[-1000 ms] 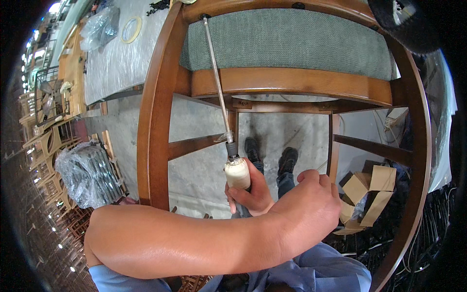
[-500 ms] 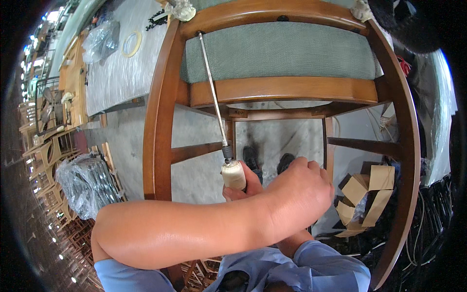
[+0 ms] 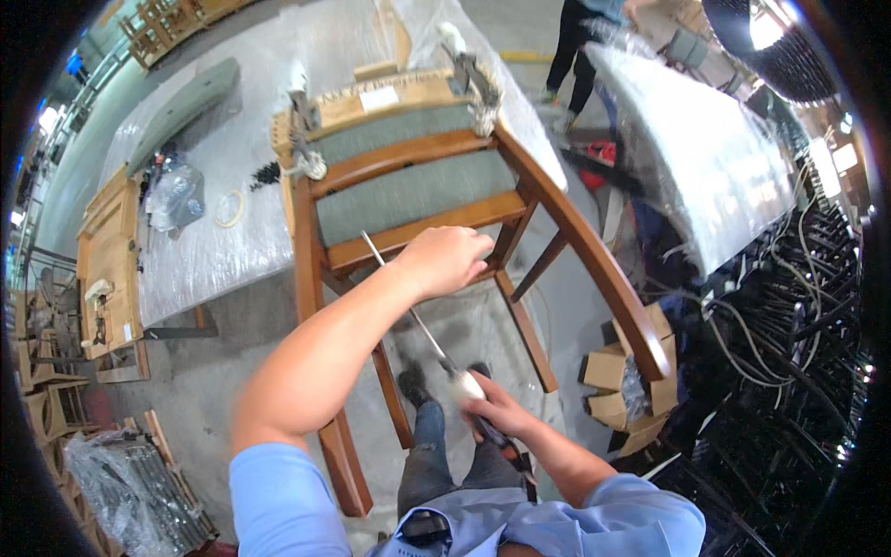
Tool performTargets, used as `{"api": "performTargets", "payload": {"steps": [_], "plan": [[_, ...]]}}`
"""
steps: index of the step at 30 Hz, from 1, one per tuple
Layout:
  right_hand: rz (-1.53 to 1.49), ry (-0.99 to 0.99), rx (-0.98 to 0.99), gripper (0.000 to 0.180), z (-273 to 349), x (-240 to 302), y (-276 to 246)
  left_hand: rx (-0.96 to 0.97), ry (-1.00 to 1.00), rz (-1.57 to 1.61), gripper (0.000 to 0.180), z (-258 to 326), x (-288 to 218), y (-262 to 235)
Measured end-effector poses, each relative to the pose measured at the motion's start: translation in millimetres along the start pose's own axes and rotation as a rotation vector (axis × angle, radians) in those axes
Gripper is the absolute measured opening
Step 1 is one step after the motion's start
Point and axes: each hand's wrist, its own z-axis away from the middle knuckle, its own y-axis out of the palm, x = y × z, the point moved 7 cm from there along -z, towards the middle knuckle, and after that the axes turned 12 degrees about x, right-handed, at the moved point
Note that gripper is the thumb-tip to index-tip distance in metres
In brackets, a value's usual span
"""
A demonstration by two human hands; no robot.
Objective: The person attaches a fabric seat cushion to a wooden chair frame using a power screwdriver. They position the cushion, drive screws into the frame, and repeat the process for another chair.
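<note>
– How are the hands occupied?
– By the right hand [image 3: 499, 407], a driver [image 3: 467, 387] is gripped around its body, in the near middle of the scene. By the left hand [image 3: 444, 262], no object is visibly held; its fingers are curled, and whether anything is enclosed in them cannot be told.

– Where is the driver aimed?
– Its long, thin shaft is slanted toward the far left and is partly covered by the left forearm. The tip is seen in front of the near rail [image 3: 492, 211] of the chair [image 3: 418, 193]; whether the wood is touched cannot be told.

– And the chair?
– It is placed in the middle, with brown wood and green-grey padding, its legs pointed toward the near side. Its far end is set against the plastic-covered bench [image 3: 190, 274], on which a clear plastic bag [image 3: 176, 197] is seen to the left.

– What is found to the right?
– An open cardboard box [image 3: 608, 369] on the floor; farther off, another person [image 3: 568, 56] is partly seen.
</note>
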Motion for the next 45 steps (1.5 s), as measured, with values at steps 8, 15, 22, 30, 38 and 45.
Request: {"api": "performTargets", "payload": {"steps": [8, 15, 22, 30, 38, 45], "plan": [[0.593, 0.147, 0.022, 0.036, 150, -87, 40, -1.309, -0.131, 0.9, 0.026, 256, 88, -75], [0.522, 0.411, 0.144, 0.048, 126, -169, 105, -0.952, -1.073, 1.118, 0.02, 532, 136, 307], [0.611, 0.008, 0.025, 0.053, 37, -185, 159, -0.204, -1.37, 2.082, 0.022, 699, 12, 646], [0.607, -0.078, -0.269, 0.055, -99, -141, 231, -0.534, -1.223, 1.56, 0.011, 763, 180, 532], [0.72, -0.423, -0.519, 0.062, -272, -9, 255, -0.774, -1.172, 1.317, 0.014, 819, 376, 308], [0.94, -0.277, -0.772, 0.06, -385, 178, 226, -0.711, -0.961, 1.321, 0.016, 734, 390, 242]]}}
